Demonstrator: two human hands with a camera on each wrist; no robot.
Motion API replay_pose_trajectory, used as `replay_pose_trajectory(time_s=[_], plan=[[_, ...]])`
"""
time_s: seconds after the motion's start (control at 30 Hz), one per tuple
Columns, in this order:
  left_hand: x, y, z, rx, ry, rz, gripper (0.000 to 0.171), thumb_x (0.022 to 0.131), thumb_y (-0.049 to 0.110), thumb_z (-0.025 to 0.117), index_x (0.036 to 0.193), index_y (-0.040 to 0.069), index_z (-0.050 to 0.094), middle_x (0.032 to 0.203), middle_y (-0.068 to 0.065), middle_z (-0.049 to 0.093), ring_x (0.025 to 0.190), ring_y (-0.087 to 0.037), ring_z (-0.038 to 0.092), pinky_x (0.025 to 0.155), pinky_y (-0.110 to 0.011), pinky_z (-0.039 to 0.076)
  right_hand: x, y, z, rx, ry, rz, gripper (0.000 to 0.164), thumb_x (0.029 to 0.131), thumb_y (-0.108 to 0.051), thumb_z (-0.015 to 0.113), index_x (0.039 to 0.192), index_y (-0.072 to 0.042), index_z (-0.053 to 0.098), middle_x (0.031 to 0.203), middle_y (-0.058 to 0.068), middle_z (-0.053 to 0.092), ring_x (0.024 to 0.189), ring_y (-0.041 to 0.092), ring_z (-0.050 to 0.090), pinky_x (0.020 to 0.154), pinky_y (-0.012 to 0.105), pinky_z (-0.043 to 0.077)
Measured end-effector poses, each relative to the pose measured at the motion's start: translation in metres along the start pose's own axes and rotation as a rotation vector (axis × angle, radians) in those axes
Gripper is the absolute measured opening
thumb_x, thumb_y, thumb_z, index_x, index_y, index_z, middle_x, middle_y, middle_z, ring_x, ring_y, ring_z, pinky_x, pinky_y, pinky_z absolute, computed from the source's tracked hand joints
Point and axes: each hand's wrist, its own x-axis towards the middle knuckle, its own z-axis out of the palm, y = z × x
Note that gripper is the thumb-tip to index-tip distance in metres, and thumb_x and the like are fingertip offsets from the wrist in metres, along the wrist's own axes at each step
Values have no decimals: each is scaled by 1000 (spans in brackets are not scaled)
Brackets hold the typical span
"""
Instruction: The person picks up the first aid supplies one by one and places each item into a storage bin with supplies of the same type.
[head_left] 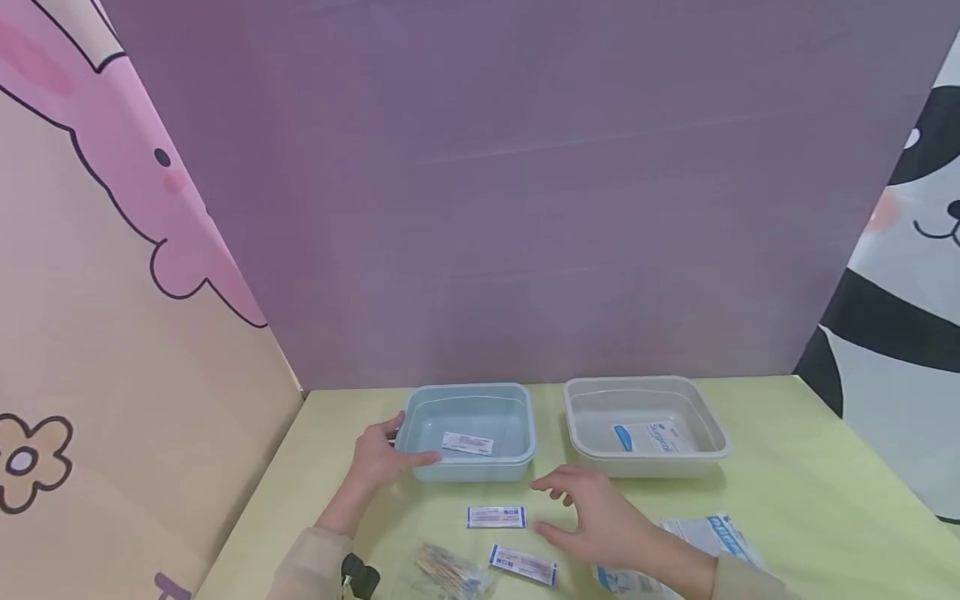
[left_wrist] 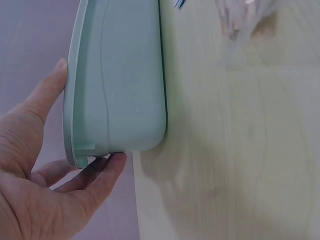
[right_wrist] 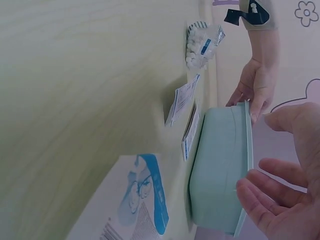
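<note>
A light blue plastic bin (head_left: 474, 473) stands at the back of the table, with a small white packet (head_left: 467, 444) inside. My left hand (head_left: 381, 457) holds its left front corner, thumb on the rim and fingers against the side wall (left_wrist: 132, 107). My right hand (head_left: 600, 518) hovers right of the bin's front, fingers spread and slightly bent, holding nothing. Near its fingertips lie two white and blue packets, one (head_left: 497, 517) just before the bin and another (head_left: 523, 566) closer to me.
Right of the blue bin stands a grey-white bin (head_left: 648, 467) containing a package marked "Surgical" (head_left: 652, 437). A clear bag of cotton swabs (head_left: 450, 572) lies at the front. Another white and blue package (head_left: 716, 533) is partly hidden under my right forearm. A purple panel (head_left: 480, 208) rises behind the table.
</note>
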Motion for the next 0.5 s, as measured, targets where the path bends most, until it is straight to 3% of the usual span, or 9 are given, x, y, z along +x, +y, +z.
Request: replay_pose_trajectory(time_s=[0.23,0.5], plan=[[-1,-2,0,-12,-5,25,107,70,32,102,153,-9,49,133,-31,69,115,-41,73,88,-46,63,3,-1,2,25,-53,8,33,88,-27,85,116,-11,77,105,-3,77,88,2,64,72,26,59],[0,-1,0,2,6,30,107,69,30,102,152,-10,50,130,-30,71,112,-37,73,87,-45,63,0,4,13,39,-136,-22,39,87,-31,86,117,-8,77,107,3,78,90,15,68,76,26,57]])
